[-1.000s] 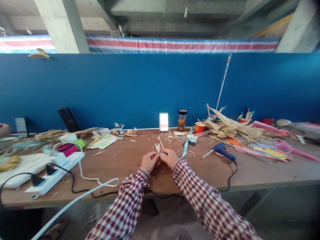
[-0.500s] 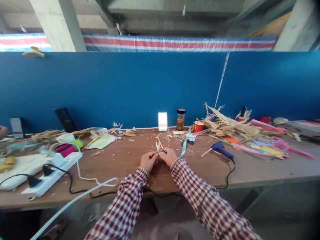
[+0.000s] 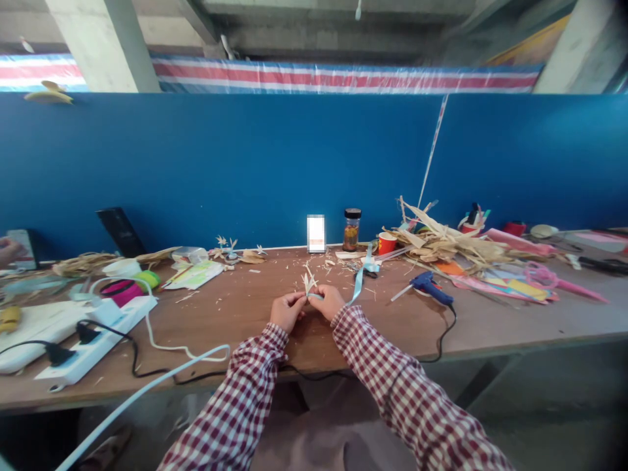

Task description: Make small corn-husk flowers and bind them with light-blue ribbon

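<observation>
My left hand (image 3: 288, 311) pinches the base of a small pale flower of pointed corn husk strips (image 3: 308, 281), which fans upward from between my fingertips. Against that base, my right hand (image 3: 328, 302) is closed on a light blue ribbon (image 3: 358, 286). The ribbon's free length runs out past my right hand and back over the table to a loose coil. My fingertips nearly meet, so they partly hide where ribbon and husk touch.
A blue glue gun (image 3: 430, 288) with a black cord lies right of my hands. Behind are a lidded jar (image 3: 351, 230), a red paper cup (image 3: 386, 243) and a husk pile (image 3: 446, 245). Pink scissors (image 3: 564, 284) lie far right, a power strip (image 3: 98, 350) left. Another person's hand (image 3: 8, 250) shows at the left edge.
The husk strips between my fingers have turned and now stand more spread and upright. My view has tilted slightly. The other person's hand at the far left has come further into view beside a phone.
</observation>
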`<control>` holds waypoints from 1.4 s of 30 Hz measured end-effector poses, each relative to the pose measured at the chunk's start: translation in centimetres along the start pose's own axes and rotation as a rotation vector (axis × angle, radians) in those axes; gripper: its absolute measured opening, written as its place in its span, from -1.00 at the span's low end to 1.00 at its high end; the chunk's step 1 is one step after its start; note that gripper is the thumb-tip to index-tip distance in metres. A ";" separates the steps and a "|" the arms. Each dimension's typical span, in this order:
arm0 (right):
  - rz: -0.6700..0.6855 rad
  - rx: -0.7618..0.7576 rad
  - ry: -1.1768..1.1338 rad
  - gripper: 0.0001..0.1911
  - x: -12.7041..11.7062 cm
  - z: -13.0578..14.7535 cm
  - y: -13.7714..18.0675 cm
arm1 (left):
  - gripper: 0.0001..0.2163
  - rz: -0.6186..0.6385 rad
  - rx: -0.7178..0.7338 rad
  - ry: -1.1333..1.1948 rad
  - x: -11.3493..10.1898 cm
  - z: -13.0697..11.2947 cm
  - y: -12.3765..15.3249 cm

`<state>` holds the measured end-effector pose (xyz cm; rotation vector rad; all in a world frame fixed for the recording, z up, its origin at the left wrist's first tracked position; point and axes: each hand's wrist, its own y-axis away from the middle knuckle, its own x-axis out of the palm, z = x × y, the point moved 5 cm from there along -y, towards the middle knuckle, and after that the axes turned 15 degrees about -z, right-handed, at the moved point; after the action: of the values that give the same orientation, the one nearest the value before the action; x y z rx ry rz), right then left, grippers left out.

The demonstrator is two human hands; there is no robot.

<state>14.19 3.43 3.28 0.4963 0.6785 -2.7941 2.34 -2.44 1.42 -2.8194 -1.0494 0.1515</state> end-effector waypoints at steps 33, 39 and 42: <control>0.049 -0.043 0.082 -0.80 0.6 -0.5 -0.3 | -0.80 0.061 -0.048 -0.003 0.3 0.2 0.0; 0.076 -0.055 0.070 -0.81 0.5 -0.6 -0.2 | -0.79 0.033 -0.021 -0.030 0.1 0.1 0.0; 0.084 -0.050 0.070 -0.81 0.6 -0.8 -0.1 | -0.79 0.019 -0.016 -0.046 -0.1 0.1 0.0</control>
<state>13.81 3.83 2.44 0.6014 0.7232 -2.6860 2.24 -2.45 1.32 -2.8539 -1.0384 0.2114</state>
